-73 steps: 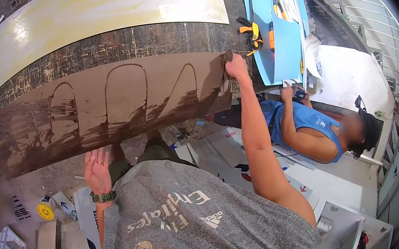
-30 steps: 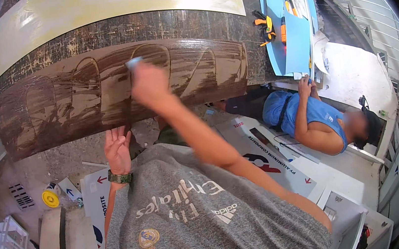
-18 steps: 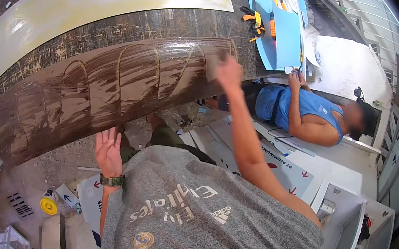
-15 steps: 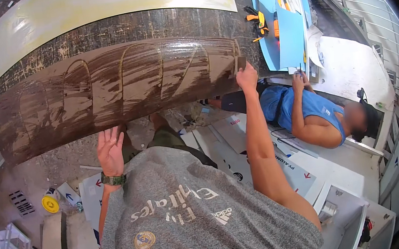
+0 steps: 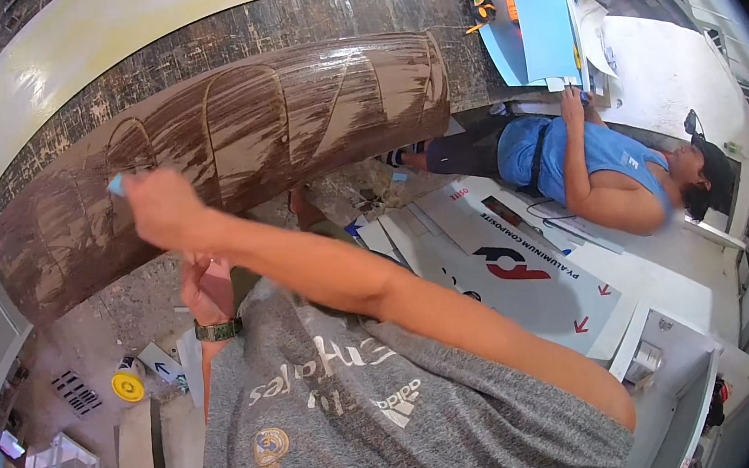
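A brown sheet [image 5: 249, 128] smeared with dark wet glue-like stuff curves along the front edge of the bench. Thick looping lines of the same stuff run across it. My right hand [image 5: 164, 208], blurred by motion, reaches across to the sheet's left part, closed on a small flat light-blue piece [image 5: 116, 184] whose tip shows at the fingers. Below the sheet's near edge is my left hand [image 5: 204, 294], with a watch on the wrist. My right forearm hides part of its fingers, so I cannot tell what they hold.
A pale yellowish sheet [image 5: 180, 19] lies farther back on the worn dark bench [image 5: 293, 24]. Orange-and-black clamps [image 5: 477, 1] and blue sheets [image 5: 537, 36] are at right, by a co-worker in a blue top [image 5: 562, 159]. Panels [image 5: 518, 263] and a yellow-lidded bucket [image 5: 128, 384] stand below.
My right hand has swept from the sheet's right end to its left part. My left hand, fingers stretched before, has dropped slightly from the sheet's near edge. The whole view has shifted somewhat.
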`<state>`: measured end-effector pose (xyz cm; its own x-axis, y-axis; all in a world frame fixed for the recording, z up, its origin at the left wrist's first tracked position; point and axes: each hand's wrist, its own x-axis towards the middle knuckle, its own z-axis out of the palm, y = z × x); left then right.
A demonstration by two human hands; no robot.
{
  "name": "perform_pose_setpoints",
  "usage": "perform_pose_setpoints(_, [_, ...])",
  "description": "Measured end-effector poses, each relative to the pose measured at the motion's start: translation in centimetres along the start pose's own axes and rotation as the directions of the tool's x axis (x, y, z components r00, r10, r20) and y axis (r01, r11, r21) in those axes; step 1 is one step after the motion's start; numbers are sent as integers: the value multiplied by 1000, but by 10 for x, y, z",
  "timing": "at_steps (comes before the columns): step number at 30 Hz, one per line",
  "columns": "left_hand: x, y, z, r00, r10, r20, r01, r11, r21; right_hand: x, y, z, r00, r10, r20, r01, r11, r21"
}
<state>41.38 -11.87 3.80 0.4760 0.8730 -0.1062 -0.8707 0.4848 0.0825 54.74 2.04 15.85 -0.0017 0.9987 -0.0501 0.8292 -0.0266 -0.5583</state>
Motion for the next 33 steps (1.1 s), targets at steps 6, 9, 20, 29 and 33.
perform_pose_setpoints(6, [5,3,57,954,42,-298,13,984,178,-62,179,-158,812,420,-406,-501,857,-116])
perform_pose_setpoints(9, [12,1,64,947,35,-318,29,980,195,-117,278,-217,588,621,-519,-795,562,-229])
perform_pose_setpoints(20, [-13,3,17,902,31,-431,46,985,168,-25,33,0,983,-20,-185,-15,982,-188])
perform_pose_setpoints(29, [24,-12,76,947,32,-321,23,986,166,-70,154,-144,952,231,-201,-277,928,-248])
perform_pose_setpoints(33, [34,-16,85,945,18,-325,41,984,174,-159,279,-242,641,543,-542,-743,617,-260])
